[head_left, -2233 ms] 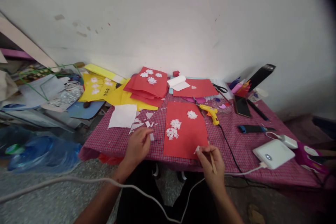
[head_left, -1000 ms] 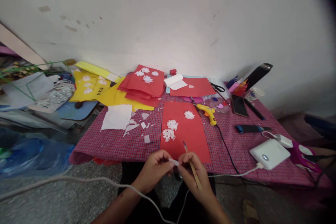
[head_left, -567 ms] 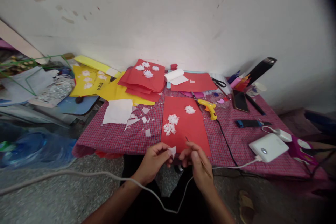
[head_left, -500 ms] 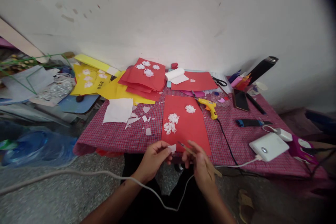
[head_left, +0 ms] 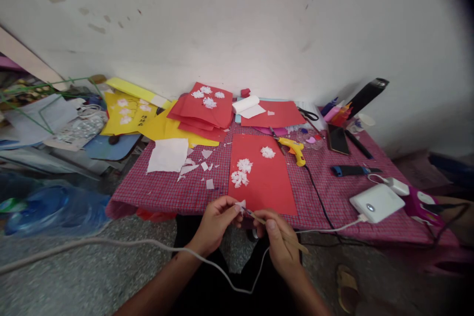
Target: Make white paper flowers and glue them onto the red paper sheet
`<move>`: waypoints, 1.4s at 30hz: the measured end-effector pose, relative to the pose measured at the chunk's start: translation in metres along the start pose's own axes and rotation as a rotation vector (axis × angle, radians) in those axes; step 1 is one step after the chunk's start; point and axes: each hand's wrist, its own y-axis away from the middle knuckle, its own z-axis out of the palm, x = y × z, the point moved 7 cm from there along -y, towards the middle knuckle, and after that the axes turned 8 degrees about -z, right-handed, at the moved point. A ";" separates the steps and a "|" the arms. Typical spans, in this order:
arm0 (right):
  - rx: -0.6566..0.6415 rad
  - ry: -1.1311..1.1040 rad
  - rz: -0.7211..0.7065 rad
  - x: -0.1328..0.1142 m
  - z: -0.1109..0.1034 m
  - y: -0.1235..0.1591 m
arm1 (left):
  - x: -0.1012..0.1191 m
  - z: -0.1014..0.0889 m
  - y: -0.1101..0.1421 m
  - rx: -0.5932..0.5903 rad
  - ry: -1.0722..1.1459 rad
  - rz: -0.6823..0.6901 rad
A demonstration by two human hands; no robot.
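My left hand (head_left: 218, 219) pinches a small piece of white paper (head_left: 241, 205) between thumb and fingers, just over the near edge of the table. In my right hand (head_left: 281, 242) is a thin wooden stick (head_left: 259, 218) with a dark tip, its flat end sticking out below the palm. The tip is at the paper piece; whether they touch is too small to tell. Beyond both hands lies a red paper sheet (head_left: 270, 182) with white ruffled paper flowers (head_left: 240, 178) on its left side and another white flower (head_left: 267, 152) near its top.
White paper scraps (head_left: 210, 184) and a white square sheet (head_left: 168, 154) lie left. A yellow glue gun (head_left: 294, 150) rests right, its black cord trailing off. Farther right are a blue-handled knife (head_left: 348, 171), a phone (head_left: 337, 139) and a white power bank (head_left: 377, 202). A white cable (head_left: 148, 243) crosses my forearms.
My right hand has moved left and turned, bringing the stick's tip to the paper piece. The paper now looks more folded or pointed. My left hand has barely moved.
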 end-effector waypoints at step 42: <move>0.096 -0.404 0.252 0.024 0.003 0.001 | -0.008 -0.001 0.005 -0.081 -0.032 -0.067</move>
